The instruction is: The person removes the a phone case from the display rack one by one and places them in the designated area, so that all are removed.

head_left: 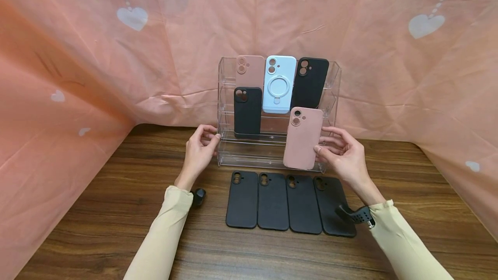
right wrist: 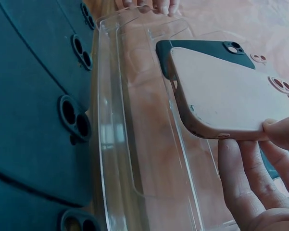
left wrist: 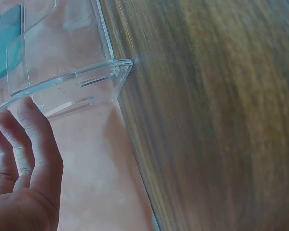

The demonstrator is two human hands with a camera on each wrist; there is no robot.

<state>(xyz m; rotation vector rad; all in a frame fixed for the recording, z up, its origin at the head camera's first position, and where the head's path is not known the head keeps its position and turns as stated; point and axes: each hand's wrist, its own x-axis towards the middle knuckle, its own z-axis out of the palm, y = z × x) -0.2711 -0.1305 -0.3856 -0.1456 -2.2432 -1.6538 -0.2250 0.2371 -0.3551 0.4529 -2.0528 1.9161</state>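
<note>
My right hand [head_left: 342, 152] holds a pink phone case [head_left: 304, 139] by its long side edge, thumb in front and fingers behind. The case stands tilted before the lower right of a clear plastic display rack [head_left: 272, 161], its camera openings upward. In the right wrist view, the thumb [right wrist: 281, 132] and fingers pinch its edge. At the rack's left side, my left hand [head_left: 199, 148] holds the side edge with thumb and fingertips. On the rack stand another pink case [head_left: 250, 72], a white case with a ring [head_left: 279, 85], and two black cases [head_left: 310, 83].
Several black phone cases [head_left: 272, 202] lie side by side on the wooden table [head_left: 116, 211], just in front of the rack. The right wrist strap [head_left: 359, 215] overlaps the rightmost one. A pink curtain [head_left: 179, 55] hangs behind and along both sides.
</note>
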